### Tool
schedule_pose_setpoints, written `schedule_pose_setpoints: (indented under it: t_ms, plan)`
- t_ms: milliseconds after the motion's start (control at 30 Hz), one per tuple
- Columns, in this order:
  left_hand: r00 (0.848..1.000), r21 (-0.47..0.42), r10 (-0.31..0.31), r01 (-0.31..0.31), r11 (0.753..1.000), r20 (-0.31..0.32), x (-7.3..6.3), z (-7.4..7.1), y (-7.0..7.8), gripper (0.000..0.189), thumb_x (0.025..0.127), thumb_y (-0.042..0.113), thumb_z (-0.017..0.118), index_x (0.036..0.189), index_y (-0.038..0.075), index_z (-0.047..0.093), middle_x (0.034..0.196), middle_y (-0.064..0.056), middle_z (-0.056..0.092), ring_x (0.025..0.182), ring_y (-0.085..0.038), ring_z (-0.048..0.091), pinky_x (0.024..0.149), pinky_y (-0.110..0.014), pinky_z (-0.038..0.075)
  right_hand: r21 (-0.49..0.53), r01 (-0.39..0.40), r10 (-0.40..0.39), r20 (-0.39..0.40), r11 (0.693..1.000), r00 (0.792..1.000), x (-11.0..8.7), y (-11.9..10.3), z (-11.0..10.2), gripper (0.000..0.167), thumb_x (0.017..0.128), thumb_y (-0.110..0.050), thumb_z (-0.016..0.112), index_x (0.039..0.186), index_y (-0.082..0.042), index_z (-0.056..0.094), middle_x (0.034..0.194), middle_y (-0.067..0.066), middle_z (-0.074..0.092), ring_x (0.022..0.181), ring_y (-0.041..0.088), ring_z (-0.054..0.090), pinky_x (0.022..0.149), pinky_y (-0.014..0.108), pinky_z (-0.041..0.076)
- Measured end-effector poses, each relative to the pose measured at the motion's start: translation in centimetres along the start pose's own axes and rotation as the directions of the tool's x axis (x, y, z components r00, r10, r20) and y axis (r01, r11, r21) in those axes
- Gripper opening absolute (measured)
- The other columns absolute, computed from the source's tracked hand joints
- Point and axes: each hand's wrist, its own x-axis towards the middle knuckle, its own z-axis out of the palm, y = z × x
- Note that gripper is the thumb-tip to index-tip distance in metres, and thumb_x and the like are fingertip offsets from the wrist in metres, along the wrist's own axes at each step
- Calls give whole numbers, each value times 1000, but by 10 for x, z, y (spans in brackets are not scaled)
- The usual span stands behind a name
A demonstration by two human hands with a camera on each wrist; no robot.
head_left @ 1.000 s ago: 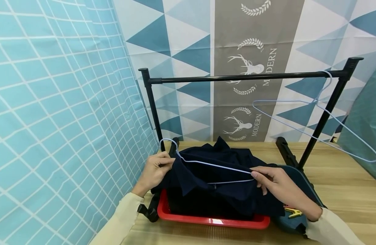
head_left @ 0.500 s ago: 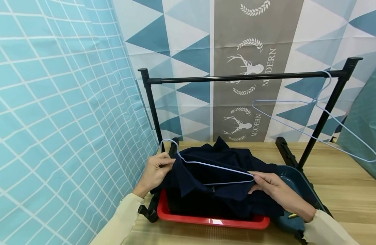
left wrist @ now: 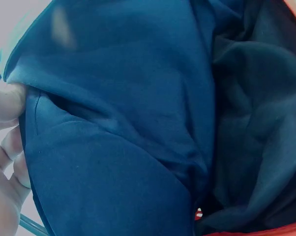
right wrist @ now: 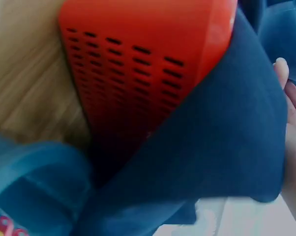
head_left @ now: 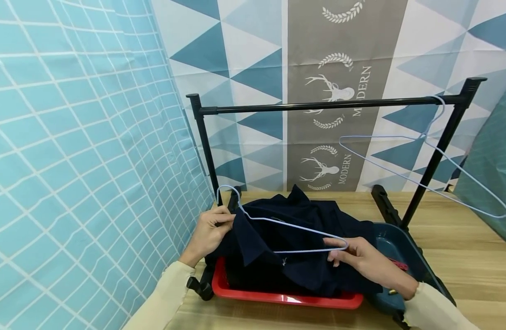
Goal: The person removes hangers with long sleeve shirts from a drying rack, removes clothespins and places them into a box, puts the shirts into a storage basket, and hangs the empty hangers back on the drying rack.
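Observation:
A navy collared shirt (head_left: 315,213) lies bunched over a red basket (head_left: 286,299). My left hand (head_left: 205,231) pinches the shirt near the collar; in the left wrist view its thumb presses the fabric's edge. A thin pale-blue wire hanger (head_left: 292,225) lies partly inside the neck opening, its hook sticking out above my left hand. My right hand (head_left: 362,261) holds the hanger's right corner between thumb and fingers, over the shirt. The hanger's left part is hidden under the cloth. In the right wrist view, shirt fabric (right wrist: 226,132) hangs over the basket's slotted side.
A black rack (head_left: 327,106) stands behind the shirt, with another wire hanger (head_left: 385,136) hooked at its right end. Beside the basket sits a dark-blue basin (head_left: 391,238) holding small coloured clips. A blue gridded cloth (head_left: 79,160) borders the left side.
My right hand has shifted its hold to the hanger's corner and lowered it slightly, so more of the corner shows outside the neck opening. My left hand stays nearly still.

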Motion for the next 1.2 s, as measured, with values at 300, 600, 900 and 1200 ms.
schedule_pose_setpoints:
  t_ms: [300,600,900,1200]
  plan:
    - [999,41,33,-33,999,3,2,4,-5,26,81,-28,66,92,-9,80,75,-12,62,63,-21,51,60,-22,41,-232,59,-77,-69,971,995,0,-20,-10,34,94,-21,78,127,-19,70,94,-1,63,74,14,59,61,28,49]
    - [997,57,79,-80,995,18,-3,11,-32,31,83,-24,67,92,0,82,78,0,64,63,-11,53,59,-23,45,-478,193,-288,-133,857,948,2,-38,-9,19,98,-10,71,110,-24,77,78,-16,56,63,3,49,55,21,42]
    - [998,87,59,-61,994,28,-2,14,-33,31,84,-23,68,93,3,83,78,1,63,61,-8,50,56,-23,42,-594,304,-427,-74,745,901,15,-44,7,17,93,-2,75,100,-17,78,83,-13,63,67,-3,48,57,16,43]
    - [995,68,89,-93,993,53,2,11,-3,27,83,-27,65,90,-6,80,76,-7,61,61,-11,51,57,-24,43,-663,348,-549,-114,663,828,13,-40,5,31,85,9,77,102,-17,75,81,-12,58,65,-4,44,58,10,36]
